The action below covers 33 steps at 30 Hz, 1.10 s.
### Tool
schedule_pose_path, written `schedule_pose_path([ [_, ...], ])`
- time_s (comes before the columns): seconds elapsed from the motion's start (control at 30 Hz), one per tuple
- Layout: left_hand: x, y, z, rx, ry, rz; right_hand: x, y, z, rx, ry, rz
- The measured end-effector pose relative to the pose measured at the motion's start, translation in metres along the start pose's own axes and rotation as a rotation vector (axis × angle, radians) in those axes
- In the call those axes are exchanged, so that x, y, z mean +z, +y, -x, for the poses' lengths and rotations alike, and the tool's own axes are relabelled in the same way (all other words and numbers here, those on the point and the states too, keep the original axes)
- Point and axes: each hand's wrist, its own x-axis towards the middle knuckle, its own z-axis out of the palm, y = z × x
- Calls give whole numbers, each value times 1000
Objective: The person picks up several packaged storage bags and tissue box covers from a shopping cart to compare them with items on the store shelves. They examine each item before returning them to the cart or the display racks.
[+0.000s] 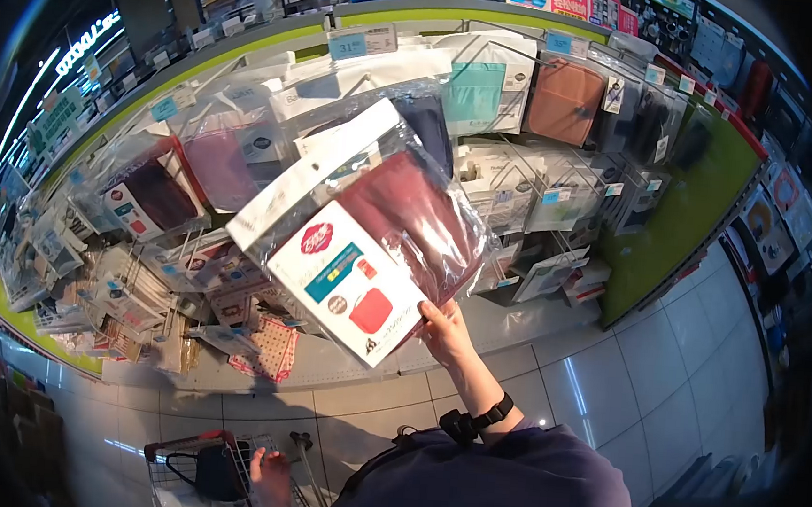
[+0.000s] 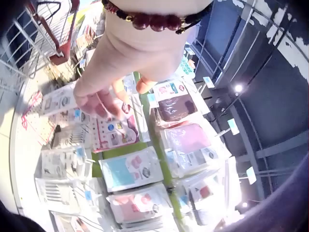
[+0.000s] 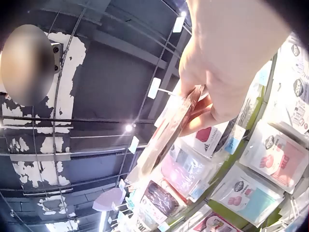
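Note:
My right hand (image 1: 445, 335) grips the lower right corner of a packaged dark red pouch (image 1: 409, 211), the thumb on its front. Clear plastic wraps it, under a white header strip, with a white card (image 1: 338, 282) showing a red case. It is held tilted in front of the rack. In the right wrist view the package (image 3: 166, 133) appears edge-on, with the fingers curled behind it. Low by the shopping cart (image 1: 209, 442), my left hand (image 1: 272, 480) hangs with loosely bent fingers and holds nothing. The left wrist view shows that hand (image 2: 130, 60) overlapping shelf packages.
A display rack with green panels (image 1: 691, 212) carries several hooks of packages. Among them are a teal pouch (image 1: 474, 89), a brown pouch (image 1: 565, 100) and a pink pouch (image 1: 219, 165). Price tags (image 1: 350, 44) jut out from the hooks. Light floor tiles (image 1: 643, 364) lie in front.

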Motion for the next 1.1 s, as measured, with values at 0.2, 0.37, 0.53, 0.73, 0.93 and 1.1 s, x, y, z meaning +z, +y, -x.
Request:
schedule_pose_path([
  [0.2, -91, -6, -51, 576, 818, -1427, -29, -21, 14, -72, 52, 55],
  [0.37, -149, -33, -48, 174, 984, -1679, -64, -60, 3, -330, 184, 46],
  [0.53, -125, -40, -42, 139, 864, -1849, -96, -102, -12, -569, 273, -13],
  [0.73, -114, -42, -50, 162, 914, -1856, -135, -149, -59, -699, 239, 10],
  [0.93, -110, -46, -52, 168, 944, -1856, -127, -169, -81, -676, 257, -39],
  [1.1, -114, -46, -50, 175, 968, -1860, -121, -164, -84, -706, 293, -55],
])
